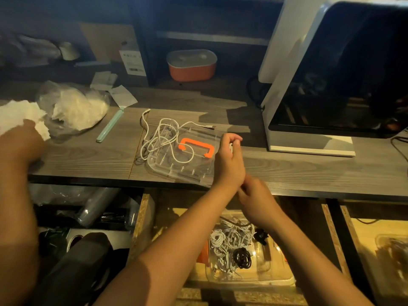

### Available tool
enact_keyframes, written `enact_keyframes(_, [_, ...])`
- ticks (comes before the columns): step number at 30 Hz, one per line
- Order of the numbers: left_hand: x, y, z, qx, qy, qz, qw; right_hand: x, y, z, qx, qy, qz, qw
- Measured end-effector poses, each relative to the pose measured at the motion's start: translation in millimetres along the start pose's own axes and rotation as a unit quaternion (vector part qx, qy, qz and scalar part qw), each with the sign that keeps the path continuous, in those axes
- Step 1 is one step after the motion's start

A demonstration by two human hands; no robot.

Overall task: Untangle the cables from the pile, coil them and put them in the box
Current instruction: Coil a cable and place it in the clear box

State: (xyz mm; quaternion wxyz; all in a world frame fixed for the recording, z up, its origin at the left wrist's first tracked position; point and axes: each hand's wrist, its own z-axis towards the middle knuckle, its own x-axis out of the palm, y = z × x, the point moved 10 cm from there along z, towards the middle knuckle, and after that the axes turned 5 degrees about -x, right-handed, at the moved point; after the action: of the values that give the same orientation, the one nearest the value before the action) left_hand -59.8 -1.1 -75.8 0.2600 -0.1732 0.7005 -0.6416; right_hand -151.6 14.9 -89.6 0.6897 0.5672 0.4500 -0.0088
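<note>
Left hand [229, 157]: fingers curling, pinching a white strand [231, 146]. Right hand [256, 199]: blurred, grip cannot be told. Tangled cable [163, 138] lying across the lid [192, 171]. Box [276, 268] below holding coils [229, 244]. Judged nearly finished.

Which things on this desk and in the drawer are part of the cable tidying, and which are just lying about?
Part of the job: white cable on the desk; clear lid under it; box of coiled cables in the drawer; left hand; right hand.

Lying about: plastic bag; green strip; orange tub; white machine.
</note>
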Motion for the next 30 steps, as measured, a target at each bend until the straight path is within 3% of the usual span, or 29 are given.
enact_keyframes(3, [-9,4,8,0.045,-0.018,0.175,0.983,-3,-2,-4,0.006,0.012,-0.02,1.0])
enact_keyframes(7, [-5,0,16,0.12,0.014,0.325,0.938,-23,-6,-5,0.025,0.003,-0.062,0.998])
enact_keyframes(11, [2,-3,20,0.127,0.056,0.368,0.92,-45,-12,-1,0.054,-0.038,-0.005,0.998])
enact_keyframes(15, [13,13,10,0.116,0.158,0.389,0.9,-72,-14,2,0.065,-0.08,0.009,0.995])
enact_keyframes(18, [17,31,-5,0.069,0.205,0.423,0.88,-87,-11,4,0.055,-0.099,-0.057,0.992])
enact_keyframes(22, [19,48,-10,0.036,0.2,0.485,0.85,-82,-3,7,0.022,-0.099,-0.134,0.986])
enact_keyframes(26, [25,55,-14,-0.037,0.246,0.354,0.902,-91,-19,7,0.056,-0.123,-0.086,0.987])
enact_keyframes(30, [42,29,-27,-0.116,0.308,0.016,0.944,-81,-43,3,0.126,-0.102,-0.01,0.987])
